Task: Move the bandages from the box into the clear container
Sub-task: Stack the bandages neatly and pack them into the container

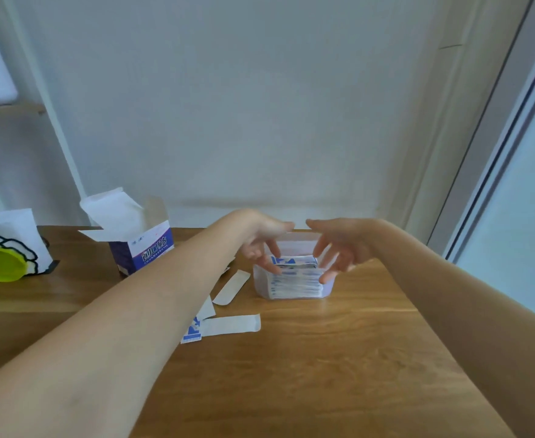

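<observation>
A pale, bare wall rises behind a warm brown wooden tabletop (323, 358) with a visible grain; a window frame runs down the right edge, and at the far left stands a white paper bag printed with a black outline and a yellow-green disc (5, 248). The small clear plastic container (261, 284) sits near the table's far middle, already packed with a stack of white-and-blue wrapped bandages (294, 279) lying flat, the topmost standing a little proud of the rim; the purple-and-white cardboard box (139, 245) stands open to its left, flaps up, well apart from it. Three or so loose bandage strips (231, 324) lie on the wood between box and container (one partly under the left forearm). The left hand (259, 241) and the right hand (338, 245) flank the stack, fingers spread and loosely bent, tips touching its ends; neither plainly grips anything. These wrappers look feather-light, thin, floppy and slick, so they should slide and fan apart easily; squaring them from the short ends and pressing gently from above seems wisest; the strays are probably best pinched by an edge.
</observation>
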Motion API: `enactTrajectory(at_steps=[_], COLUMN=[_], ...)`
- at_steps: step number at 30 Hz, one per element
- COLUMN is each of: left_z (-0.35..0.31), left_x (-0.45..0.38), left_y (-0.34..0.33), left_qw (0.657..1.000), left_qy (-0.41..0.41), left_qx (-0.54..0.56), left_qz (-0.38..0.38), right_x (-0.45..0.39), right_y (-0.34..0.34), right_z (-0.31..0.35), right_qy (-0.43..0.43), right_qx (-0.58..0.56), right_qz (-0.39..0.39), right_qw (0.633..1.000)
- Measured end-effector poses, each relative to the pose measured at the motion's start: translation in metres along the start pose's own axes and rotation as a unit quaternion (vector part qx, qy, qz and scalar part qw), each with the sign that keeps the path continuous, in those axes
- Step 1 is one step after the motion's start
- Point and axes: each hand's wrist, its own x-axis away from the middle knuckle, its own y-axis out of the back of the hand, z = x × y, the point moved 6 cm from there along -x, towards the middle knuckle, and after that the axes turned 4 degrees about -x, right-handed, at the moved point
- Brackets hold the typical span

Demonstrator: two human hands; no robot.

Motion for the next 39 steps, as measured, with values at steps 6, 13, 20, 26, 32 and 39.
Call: enactTrajectory(at_steps=[6, 13, 20, 26, 32, 39], left_z=[0.001, 0.005, 0.006, 0.001, -0.004, 0.007], left_x=[-0.014, -0.016, -0.02, -0.027, -0.016, 0.011], left_y=[-0.005, -0.003, -0.003, 0.004, 0.022, 0.045], left_qw=[0.999, 0.999, 0.999, 1.0, 0.996, 0.986], left_qy=[-0.008, -0.01, -0.017, -0.012, -0.022, -0.1], left_qx=[0.015, 0.007, 0.007, 0.003, -0.072, -0.022], left_qz=[0.044, 0.046, 0.045, 0.024, -0.048, -0.128], right_x=[-0.008, -0.01, -0.008, -0.01, 0.0, 0.046], right_y=[-0.005, -0.01, -0.01, -0.009, -0.01, -0.024], right_z=[-0.007, -0.008, -0.007, 0.0, 0.007, 0.051], right_qy=[-0.021, -0.023, -0.015, -0.011, -0.013, 0.117], right_qx=[0.009, 0.027, 0.008, 0.019, 0.042, 0.179], right_qz=[0.025, 0.019, -0.011, -0.025, -0.041, -0.164], right_qw=[0.999, 0.999, 1.0, 0.999, 0.998, 0.963])
